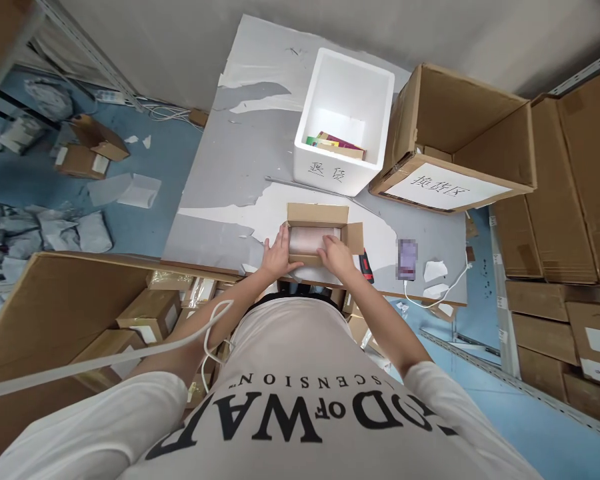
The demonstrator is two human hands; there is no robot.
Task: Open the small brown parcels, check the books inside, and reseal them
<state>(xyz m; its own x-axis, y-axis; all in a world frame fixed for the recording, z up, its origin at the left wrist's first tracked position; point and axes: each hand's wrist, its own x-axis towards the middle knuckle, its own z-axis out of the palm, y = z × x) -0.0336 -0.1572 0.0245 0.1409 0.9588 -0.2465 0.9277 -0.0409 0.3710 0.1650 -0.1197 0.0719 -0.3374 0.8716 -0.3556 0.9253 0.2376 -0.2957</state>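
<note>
A small cardboard box [318, 213] lies with its flaps up near the front edge of the table. Inside it is a flat, pale pink wrapped package [305, 240]. My left hand [279, 255] grips the box's near left corner, fingers along the left end and thumb along the front side. Reaching over the front wall, my right hand [337, 256] has its bent fingers on the package's right part; the fingertips are partly hidden. A red and black box cutter [365, 267] lies just right of the box, beside my right hand.
Behind stand a white foam box [310, 143] with flat coloured packs inside and a large open carton [405, 127]. A phone [407, 260] with a white cable [450, 292] lies at right. Below left, a big carton [40, 293] holds small boxes. Stacked cartons [545, 327] line the right.
</note>
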